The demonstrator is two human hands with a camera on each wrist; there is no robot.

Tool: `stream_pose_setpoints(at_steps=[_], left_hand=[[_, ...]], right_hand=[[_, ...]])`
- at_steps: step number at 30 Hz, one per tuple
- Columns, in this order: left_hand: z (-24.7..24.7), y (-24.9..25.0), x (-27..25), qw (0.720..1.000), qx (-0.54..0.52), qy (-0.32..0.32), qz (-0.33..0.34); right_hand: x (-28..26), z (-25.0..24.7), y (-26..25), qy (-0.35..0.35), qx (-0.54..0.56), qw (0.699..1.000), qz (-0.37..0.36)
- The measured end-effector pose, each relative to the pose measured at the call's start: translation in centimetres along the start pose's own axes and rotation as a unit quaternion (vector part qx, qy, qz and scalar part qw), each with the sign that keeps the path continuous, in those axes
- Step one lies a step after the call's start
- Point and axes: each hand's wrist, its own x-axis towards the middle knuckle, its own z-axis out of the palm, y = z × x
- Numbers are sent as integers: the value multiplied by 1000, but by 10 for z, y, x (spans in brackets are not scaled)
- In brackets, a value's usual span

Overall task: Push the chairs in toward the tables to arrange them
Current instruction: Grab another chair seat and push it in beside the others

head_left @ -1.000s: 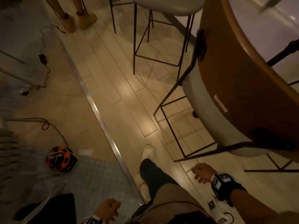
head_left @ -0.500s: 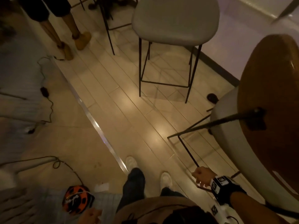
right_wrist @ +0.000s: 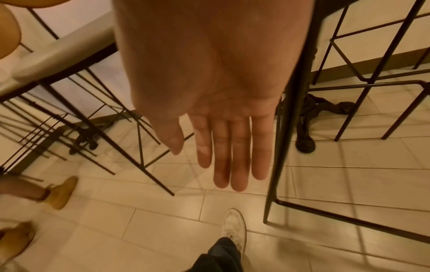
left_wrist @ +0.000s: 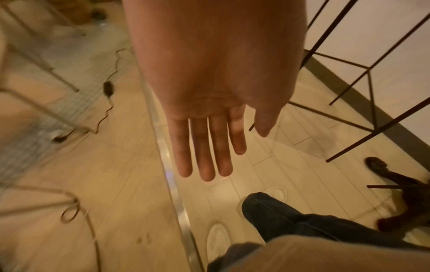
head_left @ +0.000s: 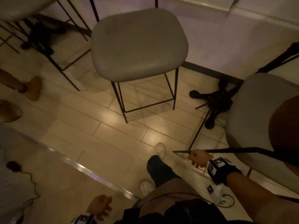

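Observation:
A grey backless stool (head_left: 139, 44) on thin black legs stands in the middle, close to the pale wall (head_left: 226, 38). At the right is a grey-seated chair (head_left: 252, 120) with a brown back and a black wire frame. My right hand (head_left: 198, 160) hangs beside that frame; in the right wrist view its fingers (right_wrist: 232, 156) are straight and hold nothing, next to a black chair leg (right_wrist: 293, 110). My left hand (head_left: 100, 206) is low at my side, its fingers (left_wrist: 209, 147) straight and empty. A black table foot (head_left: 216, 97) sits between the two seats.
Another person's tan boots (head_left: 32, 88) stand at the left. A third stool (head_left: 24, 5) is at the top left. A metal floor strip (head_left: 90, 170) runs diagonally past my white shoes (head_left: 159, 148). A cable (head_left: 30, 180) lies on the floor at the left.
The view has swung toward the wall: the grey stool is now nearer and central, and the brown-backed chair sits further right. My right hand stays beside its frame.

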Motion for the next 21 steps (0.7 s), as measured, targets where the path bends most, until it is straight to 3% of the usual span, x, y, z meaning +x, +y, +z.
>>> stream_pose_setpoints(at_steps=[6,10,12,15,19,21], left_hand=[[-79,142,23,993,87,32,68],[-136,246,27,986,43,53,152],[-168,304,32,976,-40,83,197],[-215,402,40,936,-212,99,263],[-259,520,63,930,-232,7,283],[-274,557,81,929,-233,-63,281]], right_hand=[[42,-64,-54,33,50,998,4],[57,-89,-131,33,149,987,-41],[55,-90,-183,9,267,960,-87],[58,-85,-259,-6,486,865,-125],[69,-71,-340,-22,755,646,-112],[80,-66,-368,8,822,558,-116]])
